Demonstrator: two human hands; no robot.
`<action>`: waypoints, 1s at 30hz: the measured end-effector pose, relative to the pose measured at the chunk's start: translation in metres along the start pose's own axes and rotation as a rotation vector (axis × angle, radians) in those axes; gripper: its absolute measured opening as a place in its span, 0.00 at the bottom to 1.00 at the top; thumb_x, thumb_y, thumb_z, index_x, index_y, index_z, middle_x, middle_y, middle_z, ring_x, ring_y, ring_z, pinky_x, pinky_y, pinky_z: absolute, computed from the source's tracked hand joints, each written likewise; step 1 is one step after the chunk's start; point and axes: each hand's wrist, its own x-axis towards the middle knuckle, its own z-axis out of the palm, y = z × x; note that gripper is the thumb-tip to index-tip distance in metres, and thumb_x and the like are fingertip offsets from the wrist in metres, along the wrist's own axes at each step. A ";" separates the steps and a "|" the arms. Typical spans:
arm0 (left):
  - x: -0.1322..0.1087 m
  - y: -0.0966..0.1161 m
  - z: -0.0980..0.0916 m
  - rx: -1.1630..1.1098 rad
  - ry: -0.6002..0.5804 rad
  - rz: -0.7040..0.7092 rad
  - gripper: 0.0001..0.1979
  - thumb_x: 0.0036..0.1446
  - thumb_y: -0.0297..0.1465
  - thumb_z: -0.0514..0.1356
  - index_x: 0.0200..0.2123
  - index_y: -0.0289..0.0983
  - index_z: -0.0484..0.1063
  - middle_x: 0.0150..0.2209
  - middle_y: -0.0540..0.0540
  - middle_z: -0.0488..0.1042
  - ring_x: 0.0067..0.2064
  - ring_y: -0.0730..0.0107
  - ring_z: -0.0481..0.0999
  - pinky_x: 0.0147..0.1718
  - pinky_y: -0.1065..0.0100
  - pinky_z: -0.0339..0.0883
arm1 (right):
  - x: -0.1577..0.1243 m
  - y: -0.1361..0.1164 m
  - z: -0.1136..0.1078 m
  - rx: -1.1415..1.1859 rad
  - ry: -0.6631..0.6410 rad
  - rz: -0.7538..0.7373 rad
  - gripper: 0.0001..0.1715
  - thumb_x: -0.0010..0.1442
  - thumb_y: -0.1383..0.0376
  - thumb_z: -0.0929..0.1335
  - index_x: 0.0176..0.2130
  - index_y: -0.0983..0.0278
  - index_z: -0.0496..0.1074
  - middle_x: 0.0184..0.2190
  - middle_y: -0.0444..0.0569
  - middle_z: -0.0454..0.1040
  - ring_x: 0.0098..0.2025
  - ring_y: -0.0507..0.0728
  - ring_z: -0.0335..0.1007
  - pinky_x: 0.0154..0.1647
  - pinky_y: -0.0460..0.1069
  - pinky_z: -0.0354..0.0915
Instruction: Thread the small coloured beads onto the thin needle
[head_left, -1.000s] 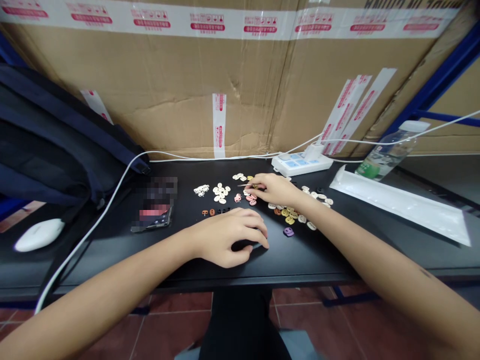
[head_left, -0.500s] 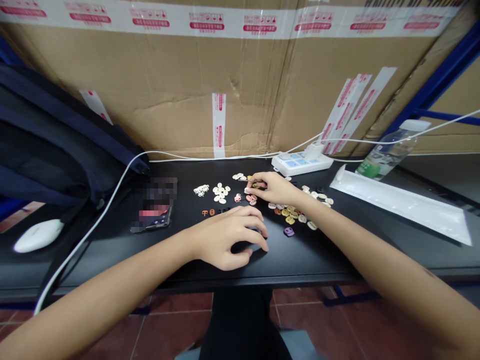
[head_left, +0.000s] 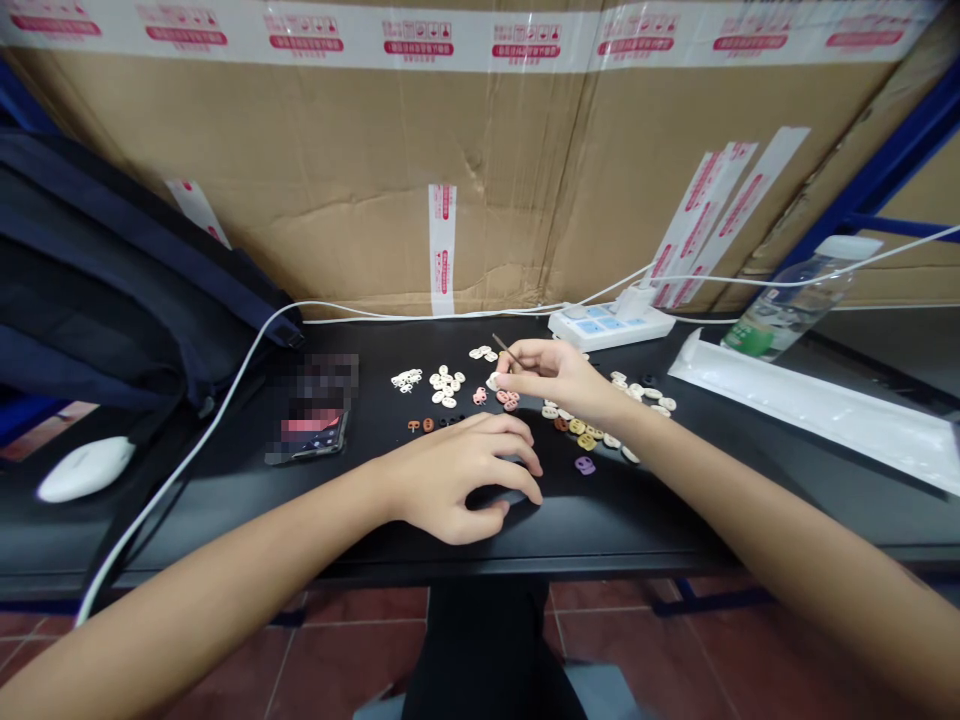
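Observation:
My right hand (head_left: 566,378) is closed in a pinch round a thin dark stick-like tool (head_left: 508,349), whose end sticks out up and to the left. A cream oval button-like piece (head_left: 493,381) is at its fingertips; whether they grip it, I cannot tell. My left hand (head_left: 469,475) rests on the black table with fingers apart and slightly bent, holding nothing. Just beyond it are pink pieces (head_left: 508,400) and a cluster of cream ovals (head_left: 447,386). Under and beside my right forearm lie yellow pieces (head_left: 586,441), and a purple piece (head_left: 584,465) sits nearer me.
A phone (head_left: 319,425), a white case (head_left: 86,470) and a dark backpack (head_left: 127,270) are at the left. At the back stand a power strip (head_left: 611,328) and a cardboard wall (head_left: 337,180). A white tray (head_left: 817,400) and a tilted bottle (head_left: 799,300) lie right.
My right hand has turned a little, and the thin tool now points more steeply upward. My left hand keeps its place on the table. The view has shifted slightly.

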 end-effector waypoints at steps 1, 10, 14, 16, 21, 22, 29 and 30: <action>0.000 0.000 0.000 0.002 0.002 0.000 0.17 0.55 0.23 0.59 0.47 0.40 0.79 0.51 0.41 0.79 0.60 0.52 0.70 0.64 0.51 0.63 | -0.002 -0.002 0.003 0.049 -0.016 0.014 0.20 0.55 0.50 0.76 0.33 0.63 0.72 0.25 0.41 0.69 0.28 0.51 0.64 0.32 0.48 0.62; 0.002 0.001 0.000 0.084 0.088 -0.019 0.14 0.58 0.22 0.56 0.42 0.40 0.78 0.44 0.44 0.81 0.52 0.58 0.76 0.61 0.55 0.64 | -0.009 0.000 0.016 0.288 -0.056 0.097 0.17 0.53 0.57 0.78 0.31 0.64 0.71 0.23 0.39 0.68 0.22 0.46 0.56 0.21 0.44 0.51; 0.001 -0.001 0.001 0.184 0.272 -0.088 0.12 0.60 0.22 0.55 0.39 0.39 0.76 0.38 0.45 0.81 0.44 0.63 0.79 0.52 0.59 0.69 | -0.007 0.005 0.016 0.356 0.009 0.124 0.18 0.52 0.58 0.78 0.31 0.64 0.69 0.23 0.38 0.68 0.19 0.44 0.49 0.19 0.44 0.43; 0.001 -0.001 0.000 0.226 0.434 -0.115 0.10 0.61 0.21 0.55 0.39 0.38 0.75 0.37 0.45 0.79 0.40 0.64 0.78 0.46 0.61 0.70 | -0.006 0.008 0.016 0.385 0.011 0.110 0.17 0.53 0.58 0.77 0.31 0.64 0.70 0.21 0.37 0.66 0.19 0.44 0.48 0.20 0.44 0.42; 0.005 -0.001 -0.003 0.282 0.746 -0.195 0.07 0.62 0.21 0.58 0.41 0.37 0.70 0.38 0.45 0.75 0.41 0.66 0.75 0.43 0.64 0.70 | -0.006 0.014 0.015 0.412 0.010 0.104 0.13 0.56 0.60 0.76 0.33 0.65 0.72 0.22 0.39 0.66 0.19 0.44 0.47 0.21 0.45 0.41; 0.005 -0.001 -0.003 0.294 0.762 -0.224 0.07 0.62 0.22 0.60 0.42 0.37 0.70 0.38 0.45 0.74 0.41 0.66 0.74 0.43 0.65 0.70 | -0.006 0.013 0.015 0.417 0.011 0.114 0.13 0.56 0.59 0.76 0.33 0.65 0.72 0.22 0.38 0.65 0.19 0.44 0.46 0.22 0.45 0.41; 0.004 -0.010 0.002 0.241 0.696 -0.344 0.11 0.62 0.26 0.65 0.48 0.37 0.71 0.40 0.47 0.75 0.40 0.69 0.75 0.42 0.67 0.72 | -0.008 0.006 0.018 0.413 0.005 0.135 0.16 0.55 0.57 0.77 0.32 0.65 0.72 0.19 0.35 0.56 0.20 0.44 0.43 0.22 0.46 0.39; 0.003 -0.011 0.002 0.228 0.696 -0.349 0.10 0.63 0.26 0.64 0.47 0.37 0.72 0.39 0.47 0.76 0.39 0.69 0.75 0.42 0.67 0.72 | -0.008 0.005 0.018 0.404 0.008 0.136 0.17 0.55 0.56 0.77 0.32 0.65 0.72 0.19 0.35 0.57 0.20 0.44 0.44 0.22 0.46 0.39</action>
